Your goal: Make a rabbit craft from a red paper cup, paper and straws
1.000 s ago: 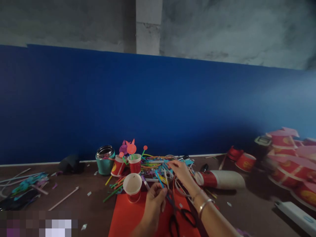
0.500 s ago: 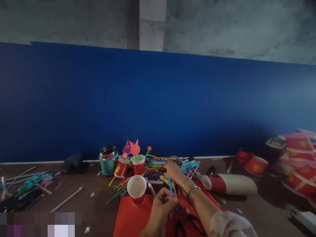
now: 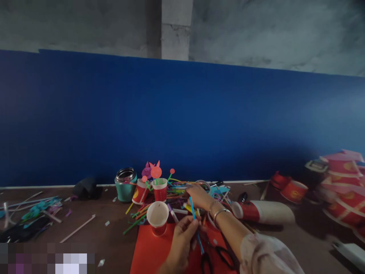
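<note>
My left hand (image 3: 184, 238) is closed, its thumb and fingers pinching a blue straw (image 3: 192, 207) that slants up above the red sheet (image 3: 151, 249). My right hand (image 3: 199, 196) reaches over a heap of coloured straws (image 3: 172, 196); its fingertips are hidden among them, so their grip does not show. Black-handled scissors (image 3: 224, 257) lie on the sheet beside my left hand, below my right forearm. A paper cup (image 3: 157, 215) stands at the sheet's back left corner. Behind it, another cup (image 3: 159, 192) holds green straws with an orange eared cutout (image 3: 156, 172).
A teal flask (image 3: 125, 190) stands open at the back. On the right lie a stack of red cups (image 3: 291, 217) on its side, a single red cup (image 3: 295, 191) and a pile of red-and-pink cup pieces (image 3: 342, 190). Blue scraps (image 3: 40, 209) litter the left.
My right hand has moved left and lowered into the straw heap. My left hand, with the blue straw, has shifted slightly right, and the straw now stands more upright. The view has turned a little.
</note>
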The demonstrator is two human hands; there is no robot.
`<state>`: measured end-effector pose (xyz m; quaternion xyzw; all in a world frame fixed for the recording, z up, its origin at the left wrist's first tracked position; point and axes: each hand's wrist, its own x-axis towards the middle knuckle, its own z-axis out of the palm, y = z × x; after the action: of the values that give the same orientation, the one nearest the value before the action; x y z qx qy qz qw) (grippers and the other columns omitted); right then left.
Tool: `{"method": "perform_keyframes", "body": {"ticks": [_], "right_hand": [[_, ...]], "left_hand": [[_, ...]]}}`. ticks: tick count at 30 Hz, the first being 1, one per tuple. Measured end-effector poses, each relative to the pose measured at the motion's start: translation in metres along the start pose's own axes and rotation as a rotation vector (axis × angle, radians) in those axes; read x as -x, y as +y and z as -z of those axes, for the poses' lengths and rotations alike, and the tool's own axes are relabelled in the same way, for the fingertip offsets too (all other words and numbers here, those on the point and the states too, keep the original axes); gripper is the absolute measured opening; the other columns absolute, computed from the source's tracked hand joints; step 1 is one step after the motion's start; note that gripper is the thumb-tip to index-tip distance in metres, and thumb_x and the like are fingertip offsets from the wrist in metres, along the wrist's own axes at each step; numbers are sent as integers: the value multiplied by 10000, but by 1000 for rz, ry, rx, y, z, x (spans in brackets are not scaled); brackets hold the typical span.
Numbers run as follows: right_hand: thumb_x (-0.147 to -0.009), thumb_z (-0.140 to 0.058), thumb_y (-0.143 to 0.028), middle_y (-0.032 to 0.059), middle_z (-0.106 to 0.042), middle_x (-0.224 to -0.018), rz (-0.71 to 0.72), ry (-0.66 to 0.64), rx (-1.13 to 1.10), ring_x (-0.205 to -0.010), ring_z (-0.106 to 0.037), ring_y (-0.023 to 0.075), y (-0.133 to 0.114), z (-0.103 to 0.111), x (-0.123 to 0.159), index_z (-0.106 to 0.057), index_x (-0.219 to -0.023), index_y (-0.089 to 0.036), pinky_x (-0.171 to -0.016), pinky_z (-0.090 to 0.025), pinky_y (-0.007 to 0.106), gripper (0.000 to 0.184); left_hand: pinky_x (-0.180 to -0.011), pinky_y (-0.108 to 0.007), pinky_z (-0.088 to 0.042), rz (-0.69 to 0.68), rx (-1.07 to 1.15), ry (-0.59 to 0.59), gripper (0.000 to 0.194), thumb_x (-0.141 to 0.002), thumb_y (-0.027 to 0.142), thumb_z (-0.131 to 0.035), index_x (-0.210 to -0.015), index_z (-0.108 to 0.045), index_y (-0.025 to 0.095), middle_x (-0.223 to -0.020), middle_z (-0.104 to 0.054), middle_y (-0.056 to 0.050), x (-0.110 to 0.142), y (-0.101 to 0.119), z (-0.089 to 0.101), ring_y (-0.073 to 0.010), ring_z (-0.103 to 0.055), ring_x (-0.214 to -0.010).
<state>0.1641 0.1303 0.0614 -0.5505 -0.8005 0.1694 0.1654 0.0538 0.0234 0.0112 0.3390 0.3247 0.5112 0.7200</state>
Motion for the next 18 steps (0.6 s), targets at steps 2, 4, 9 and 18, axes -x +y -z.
{"method": "perform_keyframes", "body": {"ticks": [2, 4, 9, 18], "right_hand": [[-589, -579, -109, 74, -672, -770, -15, 66, -150, -810, -584, 215, 3, 5, -1, -635, -687, -152, -776, -394, 296, 121], [-645, -555, -187, 27, -634, -727, -46, 139, -320, -715, -557, 166, 8, 12, -2, -606, -726, -161, -693, -403, 265, 99], [-696, -527, -341, -33, -529, -621, -131, 223, -741, -569, -473, 103, 14, 29, 12, -545, -730, -175, -577, -378, 228, 170], [-606, -605, -269, -40, -503, -508, -285, 15, -1056, -481, -442, 91, -15, 19, 69, -554, -576, -166, -488, -346, 224, 118]], "left_hand": [[-339, -163, -143, -9, 11, 53, 454, -577, 528, -746, -742, -630, 121, -573, -662, -27, 0, 3, 0, -1, -303, -319], [-340, -159, -138, -22, 25, 107, 464, -533, 523, -772, -706, -627, 118, -561, -659, -27, -2, 5, 1, 4, -296, -317], [-323, -155, -102, -27, 58, 174, 455, -499, 499, -799, -657, -601, 121, -530, -644, -10, -5, 9, 3, 21, -241, -283], [-334, -177, -57, -34, 16, 98, 452, -560, 537, -748, -635, -650, 102, -392, -487, 55, -3, 10, 2, 16, -190, -284]]}}
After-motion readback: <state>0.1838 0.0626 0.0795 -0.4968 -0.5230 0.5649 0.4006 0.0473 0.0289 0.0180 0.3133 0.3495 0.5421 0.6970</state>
